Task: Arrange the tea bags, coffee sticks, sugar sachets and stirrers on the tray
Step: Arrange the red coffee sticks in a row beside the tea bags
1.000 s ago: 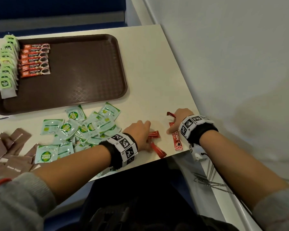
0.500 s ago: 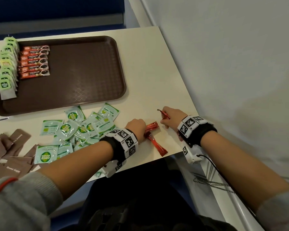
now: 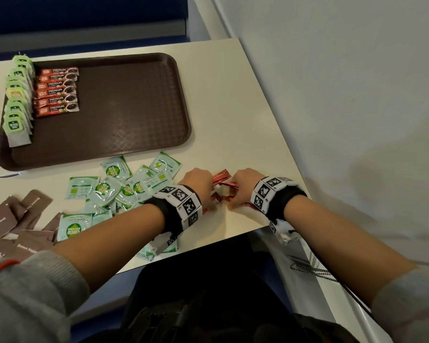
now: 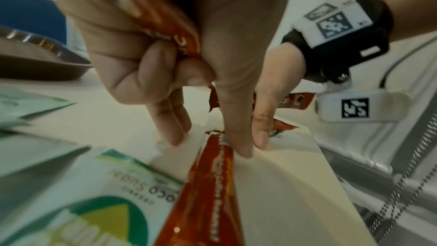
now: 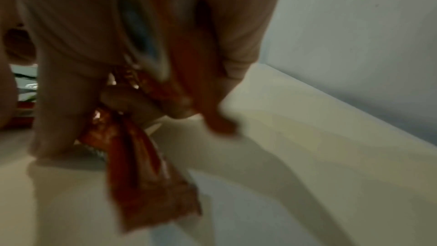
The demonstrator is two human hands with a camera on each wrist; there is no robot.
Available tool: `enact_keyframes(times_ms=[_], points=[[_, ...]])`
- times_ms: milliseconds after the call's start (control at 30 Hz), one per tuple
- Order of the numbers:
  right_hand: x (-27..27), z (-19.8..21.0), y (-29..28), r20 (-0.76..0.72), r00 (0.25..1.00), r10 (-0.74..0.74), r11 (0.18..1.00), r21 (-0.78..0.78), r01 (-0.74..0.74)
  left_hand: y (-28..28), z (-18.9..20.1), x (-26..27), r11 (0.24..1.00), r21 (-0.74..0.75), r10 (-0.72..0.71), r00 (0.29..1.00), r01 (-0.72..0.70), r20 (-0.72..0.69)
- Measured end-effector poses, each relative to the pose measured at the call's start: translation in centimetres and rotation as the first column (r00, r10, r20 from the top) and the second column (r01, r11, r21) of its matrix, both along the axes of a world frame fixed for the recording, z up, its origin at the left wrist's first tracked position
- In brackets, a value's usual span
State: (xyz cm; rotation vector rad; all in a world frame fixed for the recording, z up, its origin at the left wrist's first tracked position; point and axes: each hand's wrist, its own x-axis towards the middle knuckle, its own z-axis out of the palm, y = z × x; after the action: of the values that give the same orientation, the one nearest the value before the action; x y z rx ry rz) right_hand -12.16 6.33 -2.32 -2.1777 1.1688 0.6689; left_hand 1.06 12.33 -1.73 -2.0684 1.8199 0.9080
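Observation:
Near the table's front right corner, my left hand (image 3: 198, 185) and right hand (image 3: 243, 186) meet over a few loose red coffee sticks (image 3: 221, 176). In the left wrist view, my left hand (image 4: 189, 59) grips one red stick (image 4: 165, 16) in its curled fingers, and its forefinger touches another stick (image 4: 212, 184) lying on the table. The blurred right wrist view shows my right hand (image 5: 141, 98) holding red sticks (image 5: 132, 141). The brown tray (image 3: 134, 107) carries a column of tea bags (image 3: 18, 95) and a row of coffee sticks (image 3: 58, 91) at its left.
Green sugar sachets (image 3: 114, 189) lie scattered left of my left wrist. Brown sugar sachets (image 3: 10, 219) are piled at the far left. The table's front edge (image 3: 233, 235) runs just below my hands, and a white wall (image 3: 344, 95) rises to the right.
My right hand picked the red sticks off the table's front edge and moved left to meet my left hand. The left hand has taken hold of a stick.

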Motion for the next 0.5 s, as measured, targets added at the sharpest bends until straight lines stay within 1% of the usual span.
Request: enact_keyframes(times_ms=[100, 300, 400, 500], points=[[-0.5, 0.4, -0.5, 0.033, 0.999, -0.009, 1.0, -0.012, 0.009, -0.1, 0.0, -0.2, 1.0, 0.006, -0.018, 1.0, 0.018, 0.02], [-1.2, 0.9, -2.0, 0.104, 0.993, -0.064, 0.997, -0.023, 0.067, -0.6, -0.1, 0.1, 0.998, -0.006, 0.065, 0.998, -0.065, -0.027], [-0.6, 1.6, -2.9, 0.139, 0.987, -0.082, 0.996, -0.016, 0.085, -1.6, 0.5, 1.5, 0.993, -0.043, 0.111, 0.992, -0.113, -0.056], [0.7, 2.4, -4.0, 0.235, 0.967, -0.102, 0.992, -0.052, 0.118, -3.0, 1.7, 3.7, 0.98, -0.076, 0.175, 0.98, -0.182, -0.09]])
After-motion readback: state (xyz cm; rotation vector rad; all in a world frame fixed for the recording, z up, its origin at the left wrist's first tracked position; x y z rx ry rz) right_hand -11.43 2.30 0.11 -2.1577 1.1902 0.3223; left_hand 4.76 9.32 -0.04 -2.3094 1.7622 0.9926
